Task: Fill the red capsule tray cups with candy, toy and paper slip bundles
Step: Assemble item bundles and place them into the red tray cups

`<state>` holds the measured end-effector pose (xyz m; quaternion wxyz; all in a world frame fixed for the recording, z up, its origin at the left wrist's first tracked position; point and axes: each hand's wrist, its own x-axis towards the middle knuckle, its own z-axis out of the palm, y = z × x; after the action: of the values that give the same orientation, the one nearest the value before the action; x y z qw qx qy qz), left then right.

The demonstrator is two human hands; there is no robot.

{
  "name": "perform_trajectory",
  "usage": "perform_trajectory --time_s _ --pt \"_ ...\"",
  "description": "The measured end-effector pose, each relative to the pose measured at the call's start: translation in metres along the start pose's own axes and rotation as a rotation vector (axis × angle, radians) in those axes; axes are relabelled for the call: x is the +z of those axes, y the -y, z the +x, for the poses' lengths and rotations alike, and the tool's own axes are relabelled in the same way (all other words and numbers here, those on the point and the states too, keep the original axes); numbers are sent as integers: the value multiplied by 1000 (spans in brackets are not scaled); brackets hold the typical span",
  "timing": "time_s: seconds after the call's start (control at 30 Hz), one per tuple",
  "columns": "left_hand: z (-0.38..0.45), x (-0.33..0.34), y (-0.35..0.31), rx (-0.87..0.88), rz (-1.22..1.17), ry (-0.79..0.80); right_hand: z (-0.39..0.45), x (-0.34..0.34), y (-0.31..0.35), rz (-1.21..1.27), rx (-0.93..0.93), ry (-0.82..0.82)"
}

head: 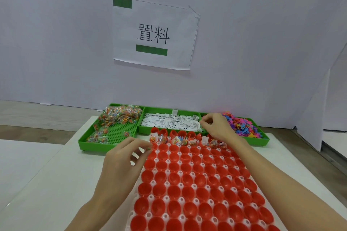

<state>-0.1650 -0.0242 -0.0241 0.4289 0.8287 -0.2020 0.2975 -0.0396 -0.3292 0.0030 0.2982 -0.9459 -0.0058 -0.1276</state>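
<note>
Dozens of red cups in the capsule tray (197, 184) are seen unfilled nearest the wearer, between the two forearms, so most of the work is judged undone. Ahead of the left hand (124, 157), whose curled fingertips appear pinched on something too small to name, a far row of filled cups (185, 141) is held. Beyond, the right hand (216, 127) is curled over the gap between the paper slip bin (170, 122) and toy bin (244, 127), its grasp unclear; the candy bin (112, 127) is set left
</note>
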Motion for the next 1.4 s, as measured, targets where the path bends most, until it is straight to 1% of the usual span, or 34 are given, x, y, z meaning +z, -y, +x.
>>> perform_trajectory --time_s 0.07,0.1,0.2,0.27,0.33,0.47,0.53,0.6,0.7,0.83,1.0,1.1,1.17,1.23,1.4 --pt "0 -1 -2 -57 -66 -20 -5 -4 12 80 -7 -27" --pt "0 -2 -4 -113 -145 -32 -10 -7 20 127 -15 -34" --pt "5 -5 -16 -317 -493 -42 -39 -17 45 245 -75 -35" --pt "5 -4 -26 -398 -653 -8 -68 -21 60 323 -114 -37" --pt "3 -3 -35 -453 -755 54 -100 -22 70 412 -130 -51" --pt "-4 3 -47 -518 -845 208 -160 -12 81 533 -114 -89" --pt "-6 6 -51 -550 -907 259 -178 -9 86 562 -132 -57" --pt "-8 8 -55 -560 -943 270 -187 -9 90 603 -162 -8" --pt "-9 9 -58 -581 -969 231 -190 -12 93 693 -164 33" --pt "-8 7 -57 -560 -900 234 -189 -13 87 752 -155 130" --pt "-6 -2 -56 -490 -750 340 -187 -15 80 707 -179 222" --pt "-6 -1 -56 -473 -721 344 -183 -25 77 668 -189 245" --pt "-5 -1 -55 -482 -725 353 -172 -32 69 620 -177 196" --pt "-4 -2 -56 -477 -712 387 -153 -40 53 515 -140 106" --pt "-4 -3 -53 -475 -688 429 -82 -53 -5 88 22 -80"
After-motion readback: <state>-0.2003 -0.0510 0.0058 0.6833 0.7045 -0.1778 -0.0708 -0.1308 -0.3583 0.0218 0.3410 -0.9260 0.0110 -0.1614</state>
